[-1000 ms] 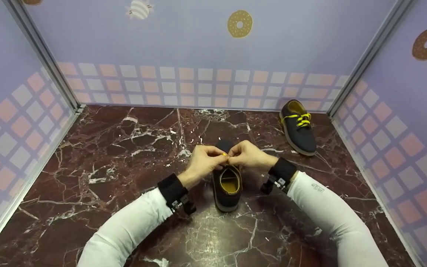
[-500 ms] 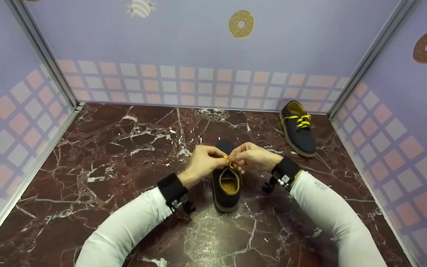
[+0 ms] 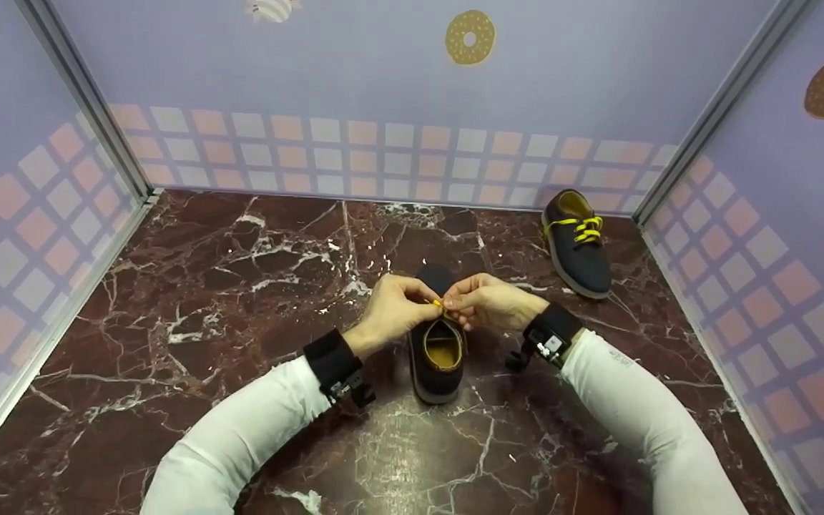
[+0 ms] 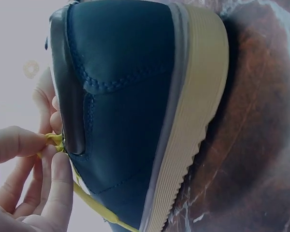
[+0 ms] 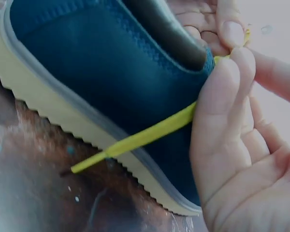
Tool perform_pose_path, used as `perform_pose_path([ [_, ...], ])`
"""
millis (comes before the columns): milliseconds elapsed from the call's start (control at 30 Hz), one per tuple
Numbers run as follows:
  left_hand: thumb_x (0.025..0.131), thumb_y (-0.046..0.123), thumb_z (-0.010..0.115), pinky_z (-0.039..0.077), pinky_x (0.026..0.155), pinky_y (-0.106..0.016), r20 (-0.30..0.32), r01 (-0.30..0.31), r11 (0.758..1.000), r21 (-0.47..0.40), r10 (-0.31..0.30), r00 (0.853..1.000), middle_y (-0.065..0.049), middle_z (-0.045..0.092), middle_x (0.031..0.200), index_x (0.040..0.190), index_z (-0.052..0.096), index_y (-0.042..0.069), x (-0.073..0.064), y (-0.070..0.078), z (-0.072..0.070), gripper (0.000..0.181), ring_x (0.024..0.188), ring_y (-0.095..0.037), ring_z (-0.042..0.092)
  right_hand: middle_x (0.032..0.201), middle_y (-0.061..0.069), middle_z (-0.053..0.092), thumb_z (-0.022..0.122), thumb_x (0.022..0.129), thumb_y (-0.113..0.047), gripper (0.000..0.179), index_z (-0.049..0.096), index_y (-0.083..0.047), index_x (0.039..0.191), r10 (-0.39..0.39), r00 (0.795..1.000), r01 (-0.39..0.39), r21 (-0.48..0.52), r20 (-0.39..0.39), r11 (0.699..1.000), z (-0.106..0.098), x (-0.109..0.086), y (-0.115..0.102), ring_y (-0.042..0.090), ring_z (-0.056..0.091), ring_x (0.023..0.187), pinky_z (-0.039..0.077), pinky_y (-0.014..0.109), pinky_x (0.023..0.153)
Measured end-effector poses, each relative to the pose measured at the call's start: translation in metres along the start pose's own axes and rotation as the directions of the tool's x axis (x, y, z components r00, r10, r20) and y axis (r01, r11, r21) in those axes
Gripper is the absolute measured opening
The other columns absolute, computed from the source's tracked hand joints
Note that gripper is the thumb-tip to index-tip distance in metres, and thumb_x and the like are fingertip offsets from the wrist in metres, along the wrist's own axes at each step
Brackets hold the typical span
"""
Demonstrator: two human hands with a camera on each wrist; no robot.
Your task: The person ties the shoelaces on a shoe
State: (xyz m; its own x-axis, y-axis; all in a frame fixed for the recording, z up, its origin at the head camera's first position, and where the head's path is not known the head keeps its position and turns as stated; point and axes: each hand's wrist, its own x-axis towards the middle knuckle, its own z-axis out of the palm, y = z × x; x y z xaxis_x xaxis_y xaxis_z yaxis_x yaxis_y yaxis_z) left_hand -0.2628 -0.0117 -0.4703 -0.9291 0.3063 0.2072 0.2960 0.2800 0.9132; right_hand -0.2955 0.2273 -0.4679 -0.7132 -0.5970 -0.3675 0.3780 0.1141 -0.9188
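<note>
A dark shoe (image 3: 435, 390) with a mustard lining sits on the floor between both hands, its toe pointing away and its heel toward me. Over its tongue my left hand (image 3: 398, 307) pinches the yellow shoelace (image 4: 94, 205) between thumb and fingers. My right hand (image 3: 494, 304) meets it there, thumb and fingertips pinching the lace close to the left fingertips. In the right wrist view a loose lace end (image 5: 150, 134) hangs down the shoe's side past the pale sole (image 5: 48, 101). The fingers hide most of the lace at the eyelets.
A matching dark shoe (image 3: 580, 261) with tied yellow laces stands at the far right, near the back wall (image 3: 355, 79). Side walls (image 3: 762, 236) enclose the brown marbled floor (image 3: 254, 250). Both wrists wear black camera straps (image 3: 332, 357).
My right hand has shifted slightly right, its fingers re-forming around the lace near the left fingertips. My left hand stays nearly in place, still pinching the lace. The shoe stays put.
</note>
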Motion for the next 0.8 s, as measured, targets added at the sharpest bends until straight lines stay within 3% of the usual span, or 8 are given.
perform_pose_path([
  [267,0.084,0.009,0.083,0.055,0.072,-0.017,-0.021,-0.073,0.996,0.060,0.074,0.997,-0.007,0.087,0.088,0.089,0.089,0.011,-0.0003,0.0003,0.0012,0.008,0.075,-0.003,0.071,0.085,0.003,0.081,0.056,0.110,-0.005,0.026,0.081,-0.008,0.103,0.024,0.999,-0.021,0.077,-0.039,0.997,0.0044,-0.0040,-0.0009,0.009,0.075,0.067,0.065,0.022,0.065],
  [433,0.085,0.009,0.082,0.057,0.071,-0.016,-0.031,-0.113,0.990,0.088,0.116,0.993,-0.007,0.087,0.088,0.090,0.088,0.009,-0.0004,-0.0012,0.0037,0.008,0.074,-0.001,0.071,0.082,0.002,0.080,0.055,0.111,-0.005,0.027,0.082,-0.007,0.105,0.047,0.998,-0.045,0.060,-0.036,0.997,0.0038,-0.0013,-0.0001,0.008,0.074,0.062,0.064,0.021,0.061],
  [600,0.084,0.005,0.082,0.059,0.072,-0.018,-0.039,-0.155,0.981,0.115,0.161,0.986,-0.007,0.086,0.089,0.089,0.088,0.010,-0.0012,-0.0021,0.0046,0.009,0.076,-0.006,0.075,0.078,0.000,0.077,0.059,0.110,-0.004,0.023,0.081,-0.007,0.104,0.051,0.999,-0.050,0.036,-0.020,0.998,0.0014,0.0010,0.0017,0.005,0.072,0.061,0.061,0.019,0.059],
  [800,0.084,0.002,0.081,0.060,0.075,-0.020,-0.037,-0.202,0.966,0.162,0.211,0.977,-0.006,0.085,0.091,0.088,0.086,0.010,-0.0024,-0.0039,0.0048,0.010,0.080,-0.013,0.077,0.073,0.000,0.077,0.053,0.112,-0.007,0.028,0.080,-0.007,0.103,0.053,0.999,-0.052,0.071,-0.011,0.996,-0.0007,0.0032,0.0037,0.007,0.071,0.056,0.059,0.020,0.054],
])
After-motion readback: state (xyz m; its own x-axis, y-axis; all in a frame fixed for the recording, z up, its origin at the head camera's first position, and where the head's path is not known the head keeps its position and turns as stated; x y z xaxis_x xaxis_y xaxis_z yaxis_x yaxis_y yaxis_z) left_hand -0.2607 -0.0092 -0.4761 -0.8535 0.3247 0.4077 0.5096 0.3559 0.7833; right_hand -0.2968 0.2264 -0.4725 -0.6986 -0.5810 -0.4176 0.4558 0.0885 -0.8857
